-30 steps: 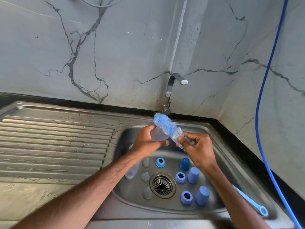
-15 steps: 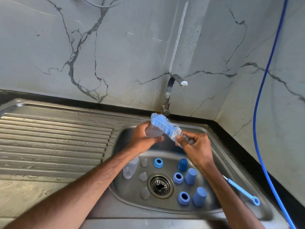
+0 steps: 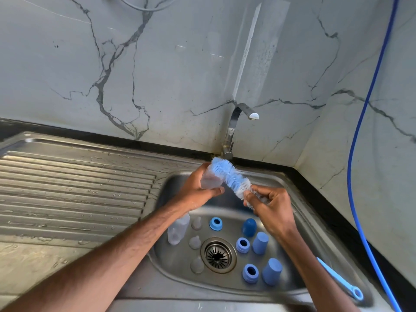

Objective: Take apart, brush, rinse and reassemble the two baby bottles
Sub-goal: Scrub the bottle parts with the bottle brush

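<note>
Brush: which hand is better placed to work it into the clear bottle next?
Right, probably. The right hand pinches the brush at the base of its bristles, whose tip lies against the clear bottle; the left hand is wrapped round that bottle.

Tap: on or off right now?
Off. No water falls from the tap, and the sink below its spout shows no stream or splash.
</note>
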The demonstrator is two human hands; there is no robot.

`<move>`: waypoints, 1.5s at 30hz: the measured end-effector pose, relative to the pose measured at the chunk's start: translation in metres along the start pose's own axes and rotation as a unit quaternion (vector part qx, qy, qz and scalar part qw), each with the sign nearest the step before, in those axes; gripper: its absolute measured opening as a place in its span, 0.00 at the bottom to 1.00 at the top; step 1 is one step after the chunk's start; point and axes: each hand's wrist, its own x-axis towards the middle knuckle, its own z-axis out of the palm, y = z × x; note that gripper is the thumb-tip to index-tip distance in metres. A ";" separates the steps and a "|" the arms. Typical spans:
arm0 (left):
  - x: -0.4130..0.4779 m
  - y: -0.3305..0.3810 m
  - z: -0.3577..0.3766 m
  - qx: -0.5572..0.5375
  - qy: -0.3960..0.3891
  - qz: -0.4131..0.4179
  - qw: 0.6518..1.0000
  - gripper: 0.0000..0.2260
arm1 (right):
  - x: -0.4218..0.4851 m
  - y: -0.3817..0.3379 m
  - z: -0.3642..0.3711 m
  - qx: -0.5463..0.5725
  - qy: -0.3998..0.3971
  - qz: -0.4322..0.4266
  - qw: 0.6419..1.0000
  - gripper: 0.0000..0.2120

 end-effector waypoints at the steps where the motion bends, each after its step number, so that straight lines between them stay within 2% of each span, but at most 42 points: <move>1: 0.000 -0.001 0.000 0.014 -0.007 0.006 1.000 0.27 | -0.001 -0.001 0.002 -0.010 -0.011 -0.007 1.000 0.09; 5: -0.003 0.001 0.007 0.042 -0.036 0.018 0.998 0.29 | 0.004 0.000 0.003 -0.034 0.021 0.026 0.999 0.10; 9: -0.001 0.000 0.005 0.042 -0.014 0.006 0.999 0.29 | 0.000 0.000 0.005 -0.033 -0.017 -0.003 0.999 0.10; 13: -0.002 -0.001 0.005 0.081 -0.006 0.005 0.997 0.31 | 0.006 0.005 0.002 -0.037 0.019 0.028 0.999 0.08; 16: -0.003 -0.002 0.004 0.108 0.020 0.007 0.994 0.29 | 0.001 0.002 0.007 -0.039 -0.013 0.000 0.999 0.11; 20: -0.005 0.000 0.003 0.157 0.040 0.046 0.986 0.31 | 0.007 0.002 0.006 -0.045 0.020 0.026 0.998 0.16; 24: -0.003 -0.001 -0.001 0.099 0.033 0.047 0.993 0.31 | 0.004 0.001 0.007 -0.002 -0.005 0.016 1.000 0.16; 27: -0.001 -0.003 0.001 0.072 0.031 0.038 0.996 0.28 | 0.006 0.002 0.007 -0.002 0.022 0.038 0.999 0.16; 31: 0.001 -0.003 0.002 -0.007 0.034 0.002 0.999 0.25 | -0.002 -0.003 0.012 -0.002 -0.024 -0.008 1.000 0.14; 35: -0.001 -0.002 0.004 0.010 -0.003 0.002 1.000 0.23 | 0.005 -0.001 0.009 -0.028 0.019 0.029 0.999 0.08; 38: -0.001 -0.001 0.002 0.007 -0.017 -0.012 1.000 0.23 | -0.002 -0.003 0.011 -0.025 -0.020 -0.009 0.999 0.13; 40: -0.002 0.000 0.002 0.003 -0.033 -0.021 0.999 0.23 | 0.001 -0.003 0.012 -0.039 -0.008 -0.005 0.999 0.16; 42: -0.003 0.000 0.004 0.007 -0.044 -0.028 0.999 0.23 | 0.006 0.000 0.010 -0.045 0.021 0.012 0.999 0.13; 45: -0.003 0.000 0.006 -0.025 -0.058 -0.046 0.997 0.26 | 0.001 0.002 0.012 -0.029 -0.004 -0.020 0.999 0.12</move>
